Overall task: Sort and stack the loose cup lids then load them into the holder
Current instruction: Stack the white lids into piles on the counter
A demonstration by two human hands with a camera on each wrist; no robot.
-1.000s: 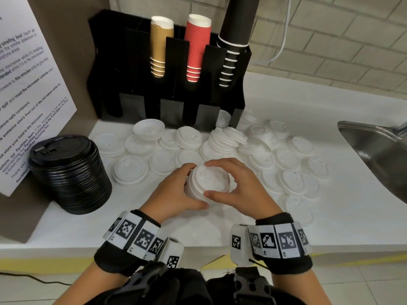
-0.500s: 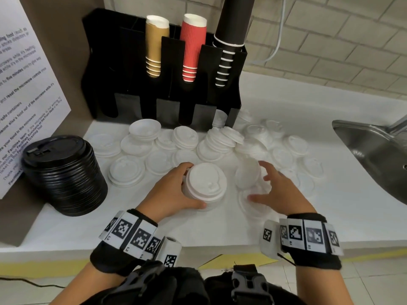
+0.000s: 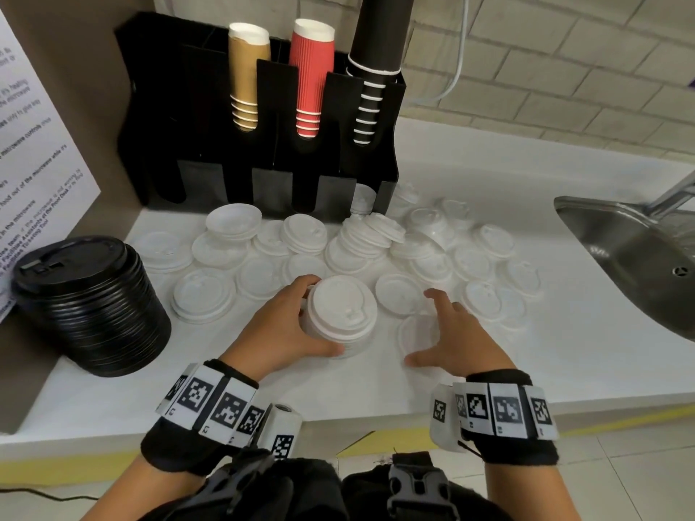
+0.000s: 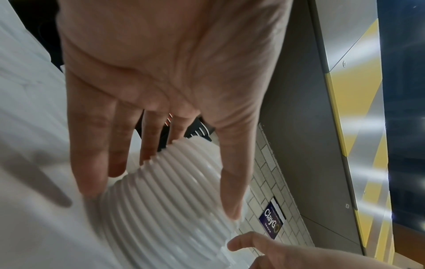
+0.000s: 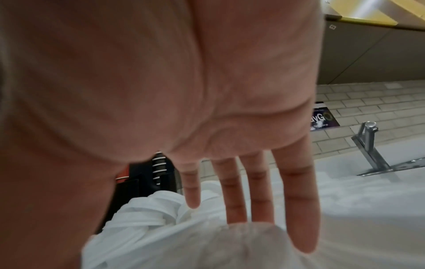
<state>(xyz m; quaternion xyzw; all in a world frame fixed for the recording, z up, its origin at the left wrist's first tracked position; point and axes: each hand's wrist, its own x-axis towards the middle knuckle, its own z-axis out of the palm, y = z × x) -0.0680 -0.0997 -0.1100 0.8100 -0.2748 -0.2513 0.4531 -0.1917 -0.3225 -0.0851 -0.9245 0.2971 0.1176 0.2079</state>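
Item: white lid stack (image 3: 340, 314), standing on the white counter (image 3: 489, 374) near its front edge; your left hand (image 3: 280, 332) wraps it, fingers and thumb curled round the ribbed side. Item: single white lid (image 3: 419, 332), flat on the counter just right of the stack; your right hand (image 3: 457, 342) hovers over it, fingers spread and straight, gripping nothing. Item: loose white lids (image 3: 436, 265), scattered behind, some in short leaning piles. Item: black holder (image 3: 263, 182), at the back wall, cups in its upper slots. Handling, by my reading: keep the stack steady, pinch the lone lid by its rim, match its size and face, seat it squarely so the column does not lean.
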